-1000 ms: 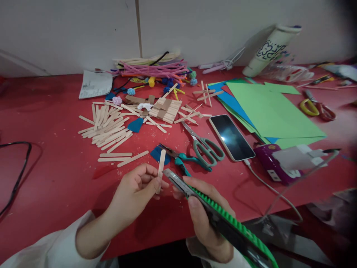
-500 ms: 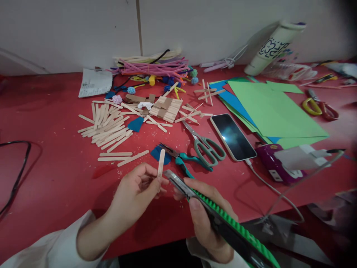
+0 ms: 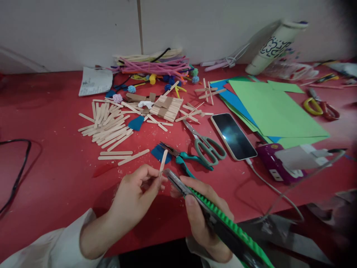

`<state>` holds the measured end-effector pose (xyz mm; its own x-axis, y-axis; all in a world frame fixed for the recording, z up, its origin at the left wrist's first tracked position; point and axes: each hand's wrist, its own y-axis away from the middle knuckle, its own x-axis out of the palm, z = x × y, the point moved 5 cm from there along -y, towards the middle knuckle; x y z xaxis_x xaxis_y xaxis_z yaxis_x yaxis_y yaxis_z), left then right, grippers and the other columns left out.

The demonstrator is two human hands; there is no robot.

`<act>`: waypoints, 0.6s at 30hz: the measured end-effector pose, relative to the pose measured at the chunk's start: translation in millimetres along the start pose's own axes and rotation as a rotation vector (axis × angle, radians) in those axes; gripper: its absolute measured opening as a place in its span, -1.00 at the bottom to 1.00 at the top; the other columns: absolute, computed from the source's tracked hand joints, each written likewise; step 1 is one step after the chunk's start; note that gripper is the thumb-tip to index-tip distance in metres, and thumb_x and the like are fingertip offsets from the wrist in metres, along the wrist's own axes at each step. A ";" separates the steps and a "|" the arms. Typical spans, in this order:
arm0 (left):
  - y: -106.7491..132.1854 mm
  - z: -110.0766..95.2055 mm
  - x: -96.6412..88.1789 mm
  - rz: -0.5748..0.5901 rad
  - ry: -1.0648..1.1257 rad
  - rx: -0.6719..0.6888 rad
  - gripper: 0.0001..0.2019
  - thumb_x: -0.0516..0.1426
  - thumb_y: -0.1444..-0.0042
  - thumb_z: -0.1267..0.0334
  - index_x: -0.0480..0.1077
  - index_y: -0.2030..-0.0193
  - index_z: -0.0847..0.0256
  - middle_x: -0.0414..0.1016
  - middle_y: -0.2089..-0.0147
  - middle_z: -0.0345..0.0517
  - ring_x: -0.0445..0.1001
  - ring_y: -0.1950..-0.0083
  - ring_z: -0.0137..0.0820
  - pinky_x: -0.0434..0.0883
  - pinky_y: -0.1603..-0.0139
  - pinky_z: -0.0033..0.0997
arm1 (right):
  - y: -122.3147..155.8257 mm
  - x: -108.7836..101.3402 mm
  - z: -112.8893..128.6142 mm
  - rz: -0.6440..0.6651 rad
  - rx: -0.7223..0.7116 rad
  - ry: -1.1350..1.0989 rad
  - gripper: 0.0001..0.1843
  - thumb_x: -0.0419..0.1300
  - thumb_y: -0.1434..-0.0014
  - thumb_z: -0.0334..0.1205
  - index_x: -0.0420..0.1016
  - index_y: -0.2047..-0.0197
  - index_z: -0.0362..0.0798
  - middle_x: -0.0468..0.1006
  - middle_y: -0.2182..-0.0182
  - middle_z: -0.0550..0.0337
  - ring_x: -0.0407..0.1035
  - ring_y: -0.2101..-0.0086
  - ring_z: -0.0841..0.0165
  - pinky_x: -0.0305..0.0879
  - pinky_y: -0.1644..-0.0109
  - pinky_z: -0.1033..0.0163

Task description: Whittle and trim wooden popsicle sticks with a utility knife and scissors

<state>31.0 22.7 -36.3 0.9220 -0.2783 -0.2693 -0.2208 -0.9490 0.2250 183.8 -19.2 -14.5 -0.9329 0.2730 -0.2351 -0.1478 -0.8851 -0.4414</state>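
Between the thumb and fingers of my left hand (image 3: 136, 193) a wooden craft stick (image 3: 163, 160) is pinched, its rounded end pointing up. My right hand (image 3: 206, 216) is wrapped round a green and black utility knife (image 3: 223, 216). The knife's metal tip is close to the lower part of the stick; whether it touches cannot be made out. Just beyond lie teal-handled pliers (image 3: 185, 158) on a blue scrap (image 3: 161, 153), and grey-green scissors (image 3: 208, 147). A heap of loose craft sticks (image 3: 111, 124) spreads behind my left hand.
A phone (image 3: 233, 136) with a charging cable lies right of the scissors, beside a purple power block (image 3: 272, 162). Green paper sheets (image 3: 276, 111) lie behind it. Pipe cleaners (image 3: 153, 67) and a leaning tumbler (image 3: 275, 48) stand along the wall. A black cord (image 3: 22, 167) crosses the left side.
The craft stick in my left hand has tilted a little to the right. My right hand and the knife have shifted slightly left and up.
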 end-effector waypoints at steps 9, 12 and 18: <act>-2.6 -10.1 -1.5 0.023 0.133 -0.015 -0.88 0.12 -0.07 0.27 0.37 0.43 0.24 0.47 0.53 -0.24 0.44 0.48 -0.53 0.40 0.43 -0.59 | 1.8 0.6 -6.9 -0.021 0.186 -0.200 -0.76 0.07 -0.23 -0.28 0.45 0.05 0.07 0.64 0.34 0.21 0.54 0.43 0.39 0.52 0.33 0.34; -3.9 -11.1 -0.6 0.033 0.227 -0.061 -0.87 0.15 -0.04 0.27 0.35 0.45 0.26 0.46 0.58 -0.25 0.40 0.53 -0.56 0.37 0.47 -0.62 | 1.6 1.7 -14.5 -0.029 0.240 -0.342 -0.77 0.05 -0.27 -0.24 0.44 0.05 0.07 0.63 0.36 0.22 0.54 0.46 0.38 0.52 0.38 0.32; -4.4 -11.3 3.3 0.103 0.473 -0.155 -0.83 0.22 0.02 0.27 0.33 0.48 0.27 0.55 0.52 -0.17 0.47 0.53 -0.54 0.39 0.50 -0.63 | -1.1 6.2 -28.6 -0.027 0.392 -0.571 -0.78 0.04 -0.27 -0.21 0.44 0.08 -0.01 0.63 0.42 0.19 0.54 0.52 0.36 0.53 0.42 0.25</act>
<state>38.6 27.6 -27.6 0.9491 -0.2372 0.2072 -0.3009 -0.8770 0.3745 187.5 -5.7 -40.2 -0.9380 0.1510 0.3121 -0.1811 -0.9810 -0.0696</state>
